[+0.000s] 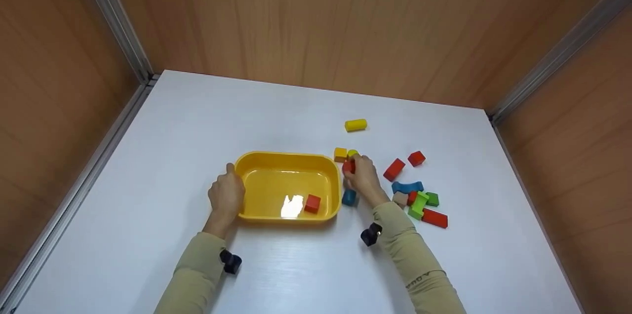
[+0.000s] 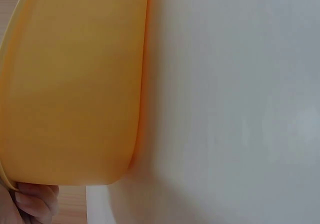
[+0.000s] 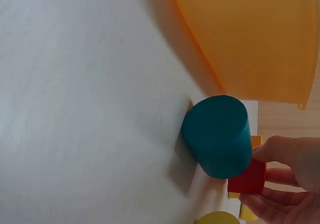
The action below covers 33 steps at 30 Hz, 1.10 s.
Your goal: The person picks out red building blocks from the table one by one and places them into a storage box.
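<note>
A yellow plastic tub stands on the white table, and a red block lies inside it near the front right. My left hand grips the tub's left rim; in the left wrist view its fingers curl under the lip. Just off the tub's right side, my right hand pinches a red block between thumb and fingers. Close to that hand lie a blue cylinder, a yellow-orange cube and a small yellow round piece, partly covered by the fingers.
Right of my right hand are a red block, a red cube, a blue arched block and a cluster with green blocks and a long red block. A yellow cylinder lies farther back. Wooden walls enclose the table.
</note>
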Available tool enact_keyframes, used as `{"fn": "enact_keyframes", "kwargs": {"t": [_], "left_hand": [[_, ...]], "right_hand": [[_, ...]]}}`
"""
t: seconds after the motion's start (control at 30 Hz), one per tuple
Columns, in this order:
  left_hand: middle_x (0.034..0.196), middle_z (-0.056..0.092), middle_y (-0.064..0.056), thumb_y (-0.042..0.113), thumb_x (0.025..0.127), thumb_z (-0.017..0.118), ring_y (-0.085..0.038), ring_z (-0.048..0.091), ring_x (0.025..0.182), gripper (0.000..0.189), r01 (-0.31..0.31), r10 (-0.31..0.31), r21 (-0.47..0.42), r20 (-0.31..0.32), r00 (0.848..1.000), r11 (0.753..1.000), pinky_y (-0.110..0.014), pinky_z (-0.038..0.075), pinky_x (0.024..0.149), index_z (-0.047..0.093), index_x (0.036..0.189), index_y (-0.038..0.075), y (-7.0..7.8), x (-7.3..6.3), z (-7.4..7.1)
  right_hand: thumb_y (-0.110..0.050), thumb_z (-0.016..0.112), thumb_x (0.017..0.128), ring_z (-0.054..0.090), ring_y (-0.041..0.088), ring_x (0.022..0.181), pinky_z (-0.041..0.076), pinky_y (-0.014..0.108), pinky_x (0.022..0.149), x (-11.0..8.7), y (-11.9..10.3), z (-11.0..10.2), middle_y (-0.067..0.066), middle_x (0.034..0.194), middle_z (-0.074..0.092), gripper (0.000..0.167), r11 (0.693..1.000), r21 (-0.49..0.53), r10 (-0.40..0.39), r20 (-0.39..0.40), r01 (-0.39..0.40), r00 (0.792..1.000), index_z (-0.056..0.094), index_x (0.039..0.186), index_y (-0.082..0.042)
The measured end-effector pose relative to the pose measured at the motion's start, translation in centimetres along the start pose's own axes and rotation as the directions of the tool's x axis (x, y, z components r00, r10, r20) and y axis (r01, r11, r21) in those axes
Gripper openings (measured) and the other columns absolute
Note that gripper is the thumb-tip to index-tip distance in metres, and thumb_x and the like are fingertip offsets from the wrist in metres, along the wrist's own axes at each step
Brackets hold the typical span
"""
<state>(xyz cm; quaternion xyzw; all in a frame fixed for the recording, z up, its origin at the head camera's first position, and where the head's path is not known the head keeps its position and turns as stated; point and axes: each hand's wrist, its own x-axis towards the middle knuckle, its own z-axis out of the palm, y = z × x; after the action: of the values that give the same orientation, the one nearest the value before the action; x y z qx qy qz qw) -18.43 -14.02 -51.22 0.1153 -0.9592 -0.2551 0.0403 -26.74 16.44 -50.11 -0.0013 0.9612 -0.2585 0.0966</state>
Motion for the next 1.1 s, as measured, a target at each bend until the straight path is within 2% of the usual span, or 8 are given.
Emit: {"fn": "enact_keyframes", "kwargs": {"t": [0.23,0.47,0.73,0.9,1.1], "left_hand": [[0.068,0.057,-0.019,0.006,0.090,0.042,-0.022,0.052,0.050,0.033,-0.015,0.015,0.003,-0.015,1.000,1.000,-0.036,0.043,0.045,0.038,0.119,-0.009,0.0,0.0,0.0],[0.059,0.053,-0.012,0.004,0.089,0.042,-0.020,0.048,0.044,0.028,-0.027,0.027,-0.003,-0.024,0.999,1.000,-0.030,0.039,0.040,0.040,0.115,-0.008,-0.1,-0.1,0.0],[0.062,0.054,-0.013,0.006,0.090,0.040,-0.021,0.049,0.047,0.028,-0.003,0.002,-0.014,-0.021,1.000,1.000,-0.032,0.041,0.043,0.040,0.115,-0.007,0.1,0.1,0.1],[0.066,0.056,-0.015,0.006,0.091,0.039,-0.022,0.050,0.049,0.029,0.007,-0.007,-0.015,0.001,1.000,1.000,-0.034,0.041,0.044,0.038,0.116,-0.007,0.1,0.2,0.1],[0.067,0.056,-0.017,0.006,0.091,0.039,-0.023,0.051,0.050,0.027,-0.003,0.003,-0.011,-0.012,1.000,1.000,-0.037,0.043,0.046,0.040,0.114,-0.008,0.1,0.1,0.0]], "right_hand": [[-0.015,0.064,0.081,0.048,0.022,0.089,0.043,0.031,0.083,-0.7,-0.4,-0.4,0.010,0.101,0.050,0.038,1.000,0.018,-0.014,-0.034,0.015,0.999,0.051,0.116,-0.005],[-0.010,0.065,0.079,0.049,0.021,0.089,0.044,0.029,0.082,-2.1,-1.0,-1.1,0.011,0.102,0.053,0.041,0.992,0.049,-0.112,-0.098,0.117,0.989,0.052,0.117,-0.002],[-0.009,0.065,0.079,0.050,0.020,0.094,0.043,0.028,0.085,-3.6,-2.1,-1.8,0.009,0.106,0.053,0.043,0.980,0.104,-0.156,-0.135,0.171,0.978,0.051,0.119,-0.002],[-0.007,0.066,0.078,0.051,0.019,0.094,0.043,0.027,0.084,-4.2,-2.6,-1.8,0.009,0.104,0.054,0.042,0.972,0.095,-0.194,-0.200,0.216,0.960,0.052,0.117,-0.003],[-0.005,0.067,0.076,0.053,0.020,0.094,0.044,0.028,0.082,-4.9,-3.4,-1.5,0.011,0.106,0.054,0.040,0.947,0.105,-0.271,-0.242,0.303,0.932,0.053,0.114,-0.001]]}}
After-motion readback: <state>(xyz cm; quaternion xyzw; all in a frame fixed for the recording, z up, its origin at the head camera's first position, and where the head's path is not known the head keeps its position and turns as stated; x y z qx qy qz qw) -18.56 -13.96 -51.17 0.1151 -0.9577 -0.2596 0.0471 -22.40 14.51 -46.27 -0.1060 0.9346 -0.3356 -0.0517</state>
